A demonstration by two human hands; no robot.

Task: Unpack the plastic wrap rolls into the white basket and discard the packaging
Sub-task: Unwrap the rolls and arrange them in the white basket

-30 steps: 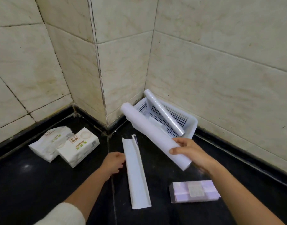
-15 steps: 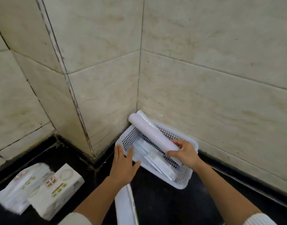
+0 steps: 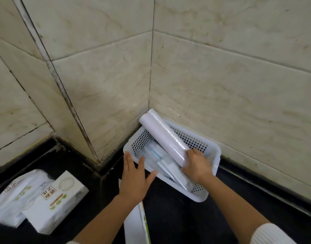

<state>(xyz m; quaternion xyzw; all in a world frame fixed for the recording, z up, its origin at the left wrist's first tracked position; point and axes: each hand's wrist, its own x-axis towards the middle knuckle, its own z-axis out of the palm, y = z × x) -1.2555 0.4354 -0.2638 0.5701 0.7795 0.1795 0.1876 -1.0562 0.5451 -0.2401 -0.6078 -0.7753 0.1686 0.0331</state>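
Two hands [image 3: 135,180] reached toward one white basket [image 3: 213,155]. Two plastic wrap rolls [image 3: 166,138] leaned inside. Two tissue packs [image 3: 45,198] and one opened box [image 3: 136,224] sat nearby.

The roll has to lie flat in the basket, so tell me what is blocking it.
Flat packages already lie on the floor of the white basket, under the roll held by the right hand. The roll's far end sits propped on the rim.

The right hand [image 3: 197,166] covers the near end of the roll [image 3: 164,138]. The left hand [image 3: 135,178] hides part of the basket [image 3: 211,155] rim. The bottom edge cuts off the box [image 3: 135,224]. The packs' [image 3: 36,198] print is too small to read.
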